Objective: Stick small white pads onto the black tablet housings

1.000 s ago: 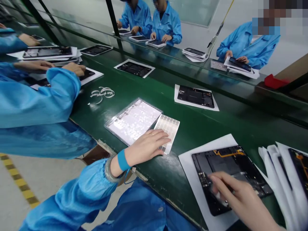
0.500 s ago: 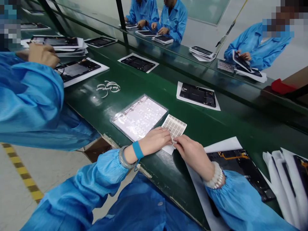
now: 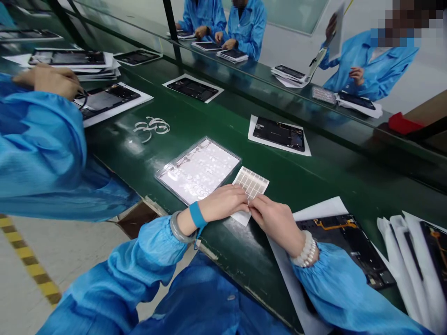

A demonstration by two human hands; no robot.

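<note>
A white sheet of square grey stickers [image 3: 252, 181] lies on the green bench, its lower end bare backing paper. My left hand [image 3: 228, 202] rests over its near left part, fingers bent and closed on the sheet. From the right, my right hand [image 3: 274, 216] meets it with thumb and forefinger pinched together at the sheet's edge. Whatever is between those fingertips is hidden. Just left of the sheet is a clear shallow tray [image 3: 199, 170] holding small whitish pieces and thin wires. By my right forearm a dark device housing [image 3: 344, 242] with an orange flex cable lies on white paper.
More device housings on paper lie along the bench, one at the back [image 3: 279, 135]. Curled white strips [image 3: 152, 128] sit left of the tray. Wrapped white stacks [image 3: 401, 260] stand at right. A co-worker's sleeve [image 3: 38, 139] occupies the left; other people work across the glass divider.
My right hand has shifted slightly left, closer to my left fingertips on the sticker sheet. Across the divider, the person at right has raised a flat sheet-like piece. The view has shifted a little.
</note>
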